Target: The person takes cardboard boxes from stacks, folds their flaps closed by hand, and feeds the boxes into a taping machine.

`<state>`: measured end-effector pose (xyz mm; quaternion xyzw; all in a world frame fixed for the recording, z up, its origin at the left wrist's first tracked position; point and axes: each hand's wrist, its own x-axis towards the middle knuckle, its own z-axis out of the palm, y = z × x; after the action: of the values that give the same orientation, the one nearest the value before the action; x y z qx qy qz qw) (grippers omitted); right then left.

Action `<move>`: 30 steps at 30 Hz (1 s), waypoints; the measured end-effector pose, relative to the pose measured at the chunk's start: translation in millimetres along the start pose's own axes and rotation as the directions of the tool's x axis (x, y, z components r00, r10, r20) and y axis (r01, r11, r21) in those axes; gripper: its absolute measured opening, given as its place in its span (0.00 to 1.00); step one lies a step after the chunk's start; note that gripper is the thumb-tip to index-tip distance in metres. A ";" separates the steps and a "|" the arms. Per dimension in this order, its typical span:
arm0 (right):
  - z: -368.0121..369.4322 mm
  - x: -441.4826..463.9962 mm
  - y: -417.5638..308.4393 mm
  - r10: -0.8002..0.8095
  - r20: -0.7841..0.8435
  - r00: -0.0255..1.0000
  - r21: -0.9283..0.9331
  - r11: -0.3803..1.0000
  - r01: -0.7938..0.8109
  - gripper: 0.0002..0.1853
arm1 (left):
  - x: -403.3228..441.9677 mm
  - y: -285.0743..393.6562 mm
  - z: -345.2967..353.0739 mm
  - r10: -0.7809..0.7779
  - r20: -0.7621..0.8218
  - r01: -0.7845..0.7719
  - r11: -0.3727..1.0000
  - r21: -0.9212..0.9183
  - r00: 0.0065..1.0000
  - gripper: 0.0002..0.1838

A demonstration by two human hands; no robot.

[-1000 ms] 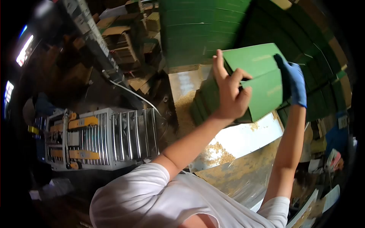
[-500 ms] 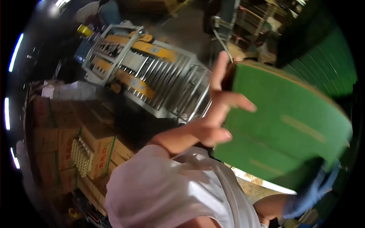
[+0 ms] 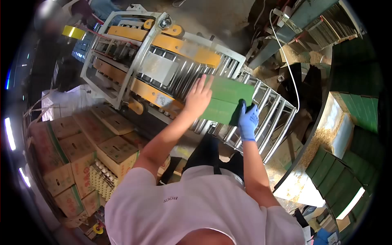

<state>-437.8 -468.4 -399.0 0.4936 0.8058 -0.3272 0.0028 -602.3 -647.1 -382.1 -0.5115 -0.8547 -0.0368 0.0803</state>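
Note:
A closed green cardboard box (image 3: 227, 94), its seam running across the top, is at the roller conveyor (image 3: 181, 77), over the rollers. My left hand (image 3: 199, 97) is bare and lies along the box's left edge with its fingers stretched out. In a blue glove, my right hand (image 3: 248, 120) grips the box's right near corner, the thumb on top and the other fingers partly hidden. The underside of the box is out of sight.
A frame with yellow-orange side guides (image 3: 157, 98) spans the conveyor. Brown cartons (image 3: 77, 151) and egg trays (image 3: 102, 179) are stacked at left. Several green boxes (image 3: 339, 175) stand at right. A white cable (image 3: 288, 61) hangs by a post. Another person's sleeve (image 3: 104, 8) shows at top left.
The green box has moved from close on my right, tilted, out to the conveyor. Both hands have gone with it; the left hand's spread fingers now lie along its edge. My view has turned.

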 end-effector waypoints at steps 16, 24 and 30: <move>48.7 10.0 -36.7 0.015 0.163 0.987 -0.084 0.996 -0.001 0.38 | 21.4 21.0 5.6 -0.320 0.113 0.339 0.888 -0.310 0.941 0.27; -48.1 -45.1 38.3 -0.621 0.423 0.660 0.046 0.742 0.669 0.22 | 31.5 79.1 14.3 -0.211 0.010 0.197 0.893 -0.405 0.977 0.22; -276.2 -183.0 242.0 0.049 -0.374 0.926 0.826 0.470 0.309 0.18 | 140.6 360.2 -108.6 0.137 0.054 0.012 0.288 -0.957 0.989 0.28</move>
<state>-63.0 -395.0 -248.9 0.4106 0.5486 -0.5978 -0.4160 -339.6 -370.1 -257.5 -0.4926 -0.6472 -0.5031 -0.2922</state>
